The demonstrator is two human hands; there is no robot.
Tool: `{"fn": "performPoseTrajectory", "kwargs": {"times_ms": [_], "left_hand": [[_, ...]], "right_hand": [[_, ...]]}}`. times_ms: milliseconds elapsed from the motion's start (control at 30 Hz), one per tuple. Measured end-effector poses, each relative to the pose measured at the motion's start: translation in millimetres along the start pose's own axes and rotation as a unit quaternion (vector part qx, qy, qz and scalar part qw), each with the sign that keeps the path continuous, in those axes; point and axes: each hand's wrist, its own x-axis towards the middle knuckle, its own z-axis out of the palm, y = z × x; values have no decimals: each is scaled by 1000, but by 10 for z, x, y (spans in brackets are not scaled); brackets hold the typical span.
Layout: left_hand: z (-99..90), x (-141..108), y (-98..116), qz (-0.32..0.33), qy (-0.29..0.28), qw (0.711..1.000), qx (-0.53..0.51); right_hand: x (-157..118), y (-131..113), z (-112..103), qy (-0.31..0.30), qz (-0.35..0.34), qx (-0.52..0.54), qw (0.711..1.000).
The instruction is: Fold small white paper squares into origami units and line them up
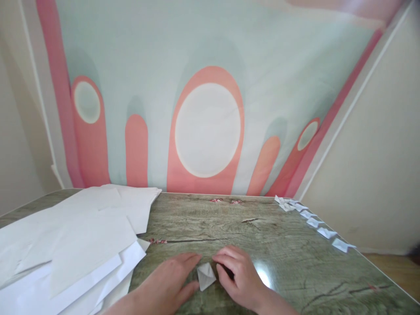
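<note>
A small folded piece of white paper point(206, 276), roughly square with creases meeting near its upper part, lies on the table between my hands. My left hand point(172, 280) is on its left side, thumb and fingers apart, the thumb tip close to the paper's left edge. On the other side, my right hand point(239, 275) has curled fingers with a gap between thumb and forefinger. Its fingertips are close to the paper's right corner; whether they touch it I cannot tell. Neither hand is seen gripping the paper.
A spread pile of white paper sheets point(92, 236) covers the left of the wood-grain table point(197, 223). Several small folded white papers point(315, 222) line the right edge, with a few bunched at the far end. Behind the table hangs a pink and pale-green patterned backdrop point(141, 57).
</note>
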Motion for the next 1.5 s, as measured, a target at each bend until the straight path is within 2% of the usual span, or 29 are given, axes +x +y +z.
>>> {"fn": "performPoseTrajectory", "kwargs": {"times_ms": [200, 300, 500, 667, 900, 1133, 1233, 1333, 1500], "left_hand": [[204, 108, -22, 0, 39, 999, -33], [257, 113, -38, 5, 57, 997, -49], [301, 75, -91, 19, 104, 993, -62], [279, 78, -130, -3, 124, 991, -50], [299, 80, -176, 33, 124, 991, -36], [303, 50, -129, 59, 121, 990, 43], [296, 37, -111, 67, 117, 989, 58], [295, 31, -95, 102, 106, 986, 81], [289, 18, -17, 141, 71, 973, 168]], "right_hand": [[6, -121, -74, -75, 1, -15, 997], [-6, -160, -61, -90, 13, -18, 996], [-41, -196, 55, -61, 42, -39, 996], [-51, -149, 116, -20, 40, -50, 998], [-46, -88, 145, -4, 19, -49, 999], [-30, -145, 133, -30, 21, -46, 998], [-26, -143, 135, -40, 1, -53, 998], [-23, -131, 130, -52, -26, -75, 995], [-28, -126, 119, -88, -57, -126, 987]]}}
